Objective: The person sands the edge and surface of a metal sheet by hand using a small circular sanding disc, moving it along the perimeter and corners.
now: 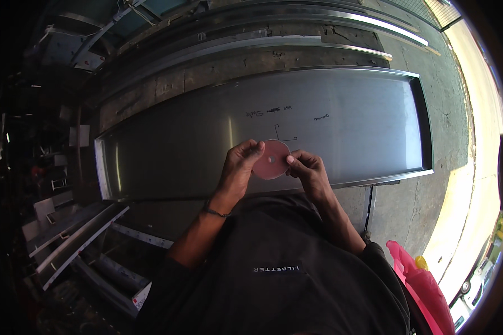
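Observation:
Between my two hands is a round reddish-pink sanding disc (273, 162) with a small hole at its centre. My left hand (241, 162) grips its left edge, the thumb lying on the face. At the opposite edge my right hand (308, 171) pinches the disc between thumb and fingers. Both hands hold it up over the near side of a long, shallow sheet-metal tray (179, 128) with raised edges. Dark handwriting and a bent-line sketch (285, 134) mark the metal just beyond the disc.
Long metal strips (341, 47) lie on the concrete floor past the tray. At the lower left are metal channels (84, 240) and other pieces. A bright pink cloth or bag (422, 285) is at the lower right. Sunlit ground (458, 206) runs along the right, where a parked vehicle shows.

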